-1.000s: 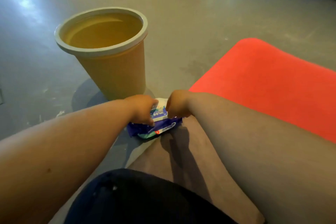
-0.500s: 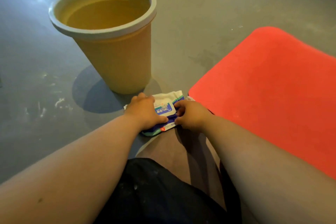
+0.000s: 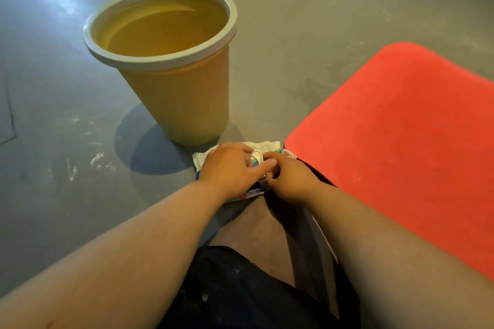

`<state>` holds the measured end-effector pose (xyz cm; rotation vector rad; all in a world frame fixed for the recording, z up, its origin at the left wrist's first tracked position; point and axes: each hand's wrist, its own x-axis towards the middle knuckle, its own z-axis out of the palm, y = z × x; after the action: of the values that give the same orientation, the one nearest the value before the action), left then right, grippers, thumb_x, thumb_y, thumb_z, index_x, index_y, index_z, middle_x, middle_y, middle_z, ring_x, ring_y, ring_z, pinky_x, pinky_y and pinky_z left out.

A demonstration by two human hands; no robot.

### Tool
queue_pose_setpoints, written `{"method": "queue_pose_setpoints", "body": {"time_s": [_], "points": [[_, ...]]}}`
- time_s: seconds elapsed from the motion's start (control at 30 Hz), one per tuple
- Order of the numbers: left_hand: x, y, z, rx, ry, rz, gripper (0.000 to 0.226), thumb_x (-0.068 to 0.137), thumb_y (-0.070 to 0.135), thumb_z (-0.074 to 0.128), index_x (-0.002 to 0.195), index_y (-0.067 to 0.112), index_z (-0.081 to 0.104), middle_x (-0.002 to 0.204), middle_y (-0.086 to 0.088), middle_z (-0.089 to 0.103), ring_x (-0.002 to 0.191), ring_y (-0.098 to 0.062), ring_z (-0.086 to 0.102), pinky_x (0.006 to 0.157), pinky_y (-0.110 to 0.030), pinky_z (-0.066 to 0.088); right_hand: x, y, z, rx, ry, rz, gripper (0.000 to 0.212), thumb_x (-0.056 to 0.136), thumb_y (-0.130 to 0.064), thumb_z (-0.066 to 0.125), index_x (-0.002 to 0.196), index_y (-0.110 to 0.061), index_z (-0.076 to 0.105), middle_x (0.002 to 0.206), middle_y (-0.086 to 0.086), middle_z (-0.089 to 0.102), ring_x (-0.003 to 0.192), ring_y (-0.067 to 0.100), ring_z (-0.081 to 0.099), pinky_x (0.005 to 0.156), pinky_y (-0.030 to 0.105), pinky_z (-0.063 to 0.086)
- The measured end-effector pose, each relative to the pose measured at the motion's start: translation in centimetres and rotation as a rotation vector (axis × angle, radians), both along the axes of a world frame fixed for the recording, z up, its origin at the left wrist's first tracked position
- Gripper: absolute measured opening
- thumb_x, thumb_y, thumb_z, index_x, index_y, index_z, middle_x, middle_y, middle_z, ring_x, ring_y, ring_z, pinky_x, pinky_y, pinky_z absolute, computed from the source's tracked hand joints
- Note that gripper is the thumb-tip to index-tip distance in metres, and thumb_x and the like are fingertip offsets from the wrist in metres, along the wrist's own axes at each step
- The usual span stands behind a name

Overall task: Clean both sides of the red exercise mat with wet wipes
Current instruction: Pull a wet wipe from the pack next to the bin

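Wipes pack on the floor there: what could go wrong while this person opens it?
1. The left hand presses the wipes pack down while the right hand picks at its white flap; a hard tug could drag out several wipes at once.
2. The pack lies close to the yellow bin; a jerked arm might tip it.
3. The grey floor looks dusty; a dropped wipe would carry grit onto the red mat.
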<state>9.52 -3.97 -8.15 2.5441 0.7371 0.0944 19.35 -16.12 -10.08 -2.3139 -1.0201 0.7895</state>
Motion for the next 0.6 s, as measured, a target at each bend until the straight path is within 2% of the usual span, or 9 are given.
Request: {"method": "queue_pose_setpoints", "body": {"time_s": [0.07,0.1,0.17,0.23,0.3,0.37,0.47,0.53,0.6], "points": [[0.2,-0.2,0.4,-0.111,0.077,0.008,0.038,0.096,0.044,0.045,0.075,0.019,0.065,0.102,-0.004,0.070,0.089,-0.021,0.058,0.071,-0.030,0.041,0.0,-0.1,-0.1,-0.003,0.019,0.004,0.057,0.085,-0.020,0.065,0.137,-0.027,0.042,0.090,-0.005,0.064,0.081,0.012,0.057,0.066,0.020,0.039],[0.2,0.0,0.5,-0.136,0.106,0.010,0.031,0.098,0.034,0.044,0.085,0.018,0.067,0.106,-0.007,0.070,0.091,-0.023,0.059,0.073,-0.031,0.044,0.0,-0.2,-0.1,-0.005,0.030,0.009,0.062,0.085,-0.020,0.065,0.140,-0.028,0.038,0.088,-0.006,0.063,0.080,0.011,0.057,0.066,0.019,0.039],[-0.2,0.4,0.0,-0.230,0.115,0.032,0.026,0.095,0.025,0.052,0.112,0.015,0.068,0.123,-0.001,0.064,0.109,-0.020,0.058,0.088,-0.028,0.045,-0.1,-0.3,-0.2,-0.012,0.039,0.039,0.074,0.085,-0.022,0.066,0.147,-0.032,0.026,0.091,-0.008,0.061,0.081,0.008,0.056,0.066,0.017,0.040],[-0.9,0.8,-0.8,-0.279,0.067,0.019,0.032,0.085,0.022,0.065,0.117,0.020,0.065,0.131,0.006,0.057,0.117,-0.014,0.053,0.093,-0.024,0.041,-0.2,-0.4,-0.2,-0.015,0.054,0.065,0.080,0.086,-0.023,0.065,0.148,-0.040,0.018,0.098,-0.009,0.058,0.088,0.009,0.056,0.074,0.020,0.044],[-1.4,1.1,-1.3,-0.191,0.072,0.021,0.044,0.083,0.019,0.066,0.126,0.024,0.057,0.134,0.006,0.052,0.121,-0.015,0.049,0.095,-0.024,0.040,0.0,-0.5,-0.1,-0.025,0.096,0.067,0.069,0.090,-0.018,0.057,0.146,-0.043,0.024,0.107,-0.007,0.058,0.094,0.013,0.056,0.082,0.026,0.048],[-1.6,1.7,-1.5,-0.014,0.125,0.038,0.045,0.090,0.025,0.060,0.134,0.026,0.052,0.139,0.006,0.047,0.124,-0.017,0.043,0.100,-0.028,0.037,0.3,-0.5,0.1,-0.040,0.142,0.056,0.059,0.093,-0.009,0.043,0.142,-0.041,0.035,0.115,-0.004,0.058,0.091,0.013,0.054,0.077,0.024,0.046],[-1.4,1.9,-1.5,0.081,0.135,0.053,0.041,0.090,0.043,0.060,0.128,0.027,0.059,0.131,0.007,0.049,0.118,-0.016,0.047,0.091,-0.028,0.040,0.6,-0.4,0.5,-0.025,0.189,0.029,0.047,0.099,-0.014,0.032,0.138,-0.038,0.044,0.131,-0.002,0.051,0.081,0.005,0.049,0.064,0.013,0.039],[-1.1,1.5,-1.4,0.042,0.087,0.086,0.043,0.084,0.055,0.063,0.117,0.027,0.063,0.122,0.008,0.049,0.110,-0.014,0.050,0.081,-0.025,0.040,0.6,-0.4,0.4,0.012,0.203,0.020,0.040,0.102,-0.025,0.032,0.138,-0.037,0.044,0.139,-0.003,0.046,0.094,0.004,0.046,0.076,0.013,0.036],[-0.6,1.1,-1.2,0.091,0.114,0.052,0.036,0.086,0.053,0.061,0.112,0.027,0.063,0.119,0.007,0.049,0.109,-0.015,0.049,0.079,-0.026,0.041,0.4,-0.3,0.2,0.027,0.210,0.006,0.038,0.101,-0.033,0.037,0.138,-0.038,0.043,0.140,-0.003,0.046,0.104,0.007,0.043,0.086,0.020,0.036]]}}
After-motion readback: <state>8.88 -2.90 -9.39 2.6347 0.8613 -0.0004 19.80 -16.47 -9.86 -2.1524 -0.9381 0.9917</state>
